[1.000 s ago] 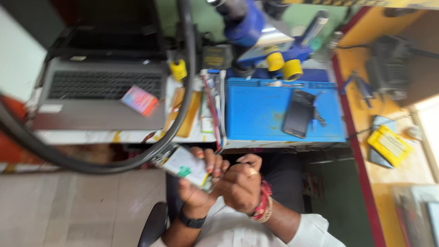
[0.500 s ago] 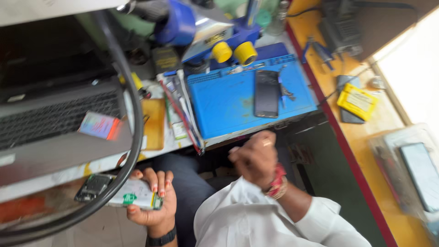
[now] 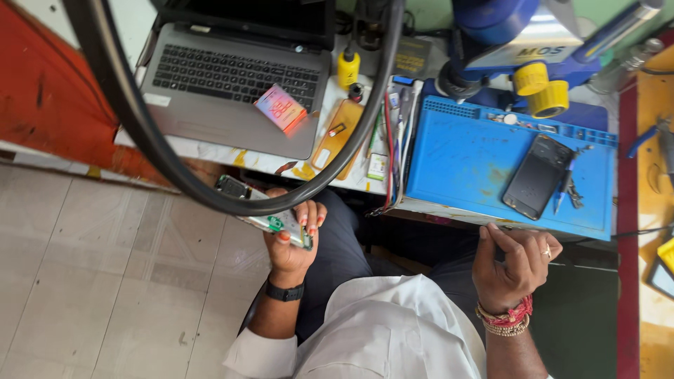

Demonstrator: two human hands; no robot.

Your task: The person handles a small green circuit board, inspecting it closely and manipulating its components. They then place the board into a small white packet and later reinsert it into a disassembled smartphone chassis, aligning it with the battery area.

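Observation:
My left hand (image 3: 291,242) grips an opened phone (image 3: 267,214) with its green circuit parts showing, held below the desk edge over my lap. My right hand (image 3: 516,263) is curled loosely near the front edge of a blue work mat (image 3: 463,161); its thumb and fingers pinch together, and whether something tiny sits between them I cannot tell. A dark phone (image 3: 537,175) lies face down on the mat, with tweezers (image 3: 565,189) beside it.
A grey laptop (image 3: 235,84) carries a small pink box (image 3: 281,107). A thick black hoop (image 3: 161,154) crosses the view. An orange phone case (image 3: 338,137), a yellow bottle (image 3: 348,67) and a blue microscope with yellow knobs (image 3: 533,49) stand on the desk. Tiled floor lies left.
The two hands have parted: the left took the opened phone off to the left, the right drew away towards the blue mat. The view swung back over the desk.

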